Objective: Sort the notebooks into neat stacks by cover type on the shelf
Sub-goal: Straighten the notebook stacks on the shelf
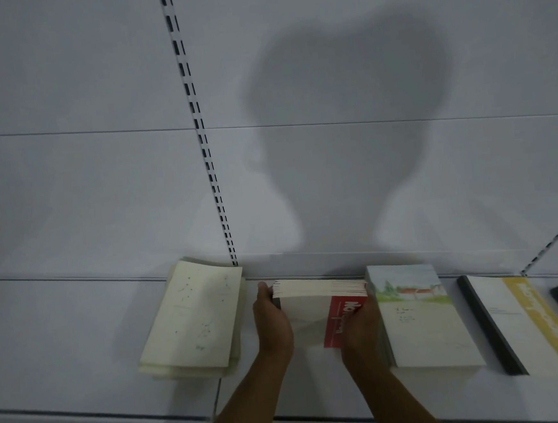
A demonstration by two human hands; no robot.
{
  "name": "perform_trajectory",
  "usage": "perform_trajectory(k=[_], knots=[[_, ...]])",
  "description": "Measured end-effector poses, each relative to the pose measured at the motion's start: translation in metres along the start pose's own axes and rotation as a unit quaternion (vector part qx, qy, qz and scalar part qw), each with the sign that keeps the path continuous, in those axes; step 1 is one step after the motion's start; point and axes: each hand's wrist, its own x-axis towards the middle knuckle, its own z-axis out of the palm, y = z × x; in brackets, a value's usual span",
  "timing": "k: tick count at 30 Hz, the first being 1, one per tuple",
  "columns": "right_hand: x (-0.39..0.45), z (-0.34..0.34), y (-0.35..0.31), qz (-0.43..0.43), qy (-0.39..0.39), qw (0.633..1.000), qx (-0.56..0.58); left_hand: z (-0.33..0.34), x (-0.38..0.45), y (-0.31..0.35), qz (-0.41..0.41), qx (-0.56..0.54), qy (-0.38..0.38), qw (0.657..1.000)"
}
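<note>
On the white shelf (63,331), mid-frame, I see the red-and-white stack (315,312) held betw. both hands: left hand (273,325) curled round its left edge, thumb up at the far corner; right hand (360,331) gripping the right side over the red band. Cream stack (192,318) lies just left, a bit skewed, apart from the left hand. Landscape-cover stack (419,317) sits tight vs. the right hand, crowding it. Yellow-stripe notebook (526,322) w/ black spine further right. Head shadow on the back panel (102,191).

shelf (63,335) | cream stack (193,321) | red-banded stack (316,318) | landscape stack (419,320) | yellow-striped notebook (526,322)
</note>
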Motion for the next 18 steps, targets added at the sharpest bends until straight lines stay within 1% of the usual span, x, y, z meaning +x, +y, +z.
perform_trajectory(k=[5, 9, 11, 16, 18], knots=[[-0.001, -0.006, 0.011, -0.008, -0.031, 0.998, -0.049, -0.003, 0.001, -0.005, -0.012, -0.014, 0.015, 1.0], [-0.001, -0.013, 0.014, 0.015, -0.065, 0.997, -0.031, -0.004, -0.001, -0.006, 0.0, -0.025, 0.014, 1.0], [0.001, -0.012, 0.011, 0.031, -0.061, 0.997, -0.032, -0.005, 0.0, -0.006, -0.005, -0.005, 0.008, 1.0], [-0.002, -0.003, 0.001, 0.015, -0.045, 0.997, -0.061, -0.023, -0.011, -0.026, -0.052, 0.074, -0.038, 0.995], [-0.002, 0.002, -0.011, 0.041, -0.03, 0.997, -0.057, -0.025, -0.013, -0.029, -0.07, 0.083, -0.029, 0.994]])
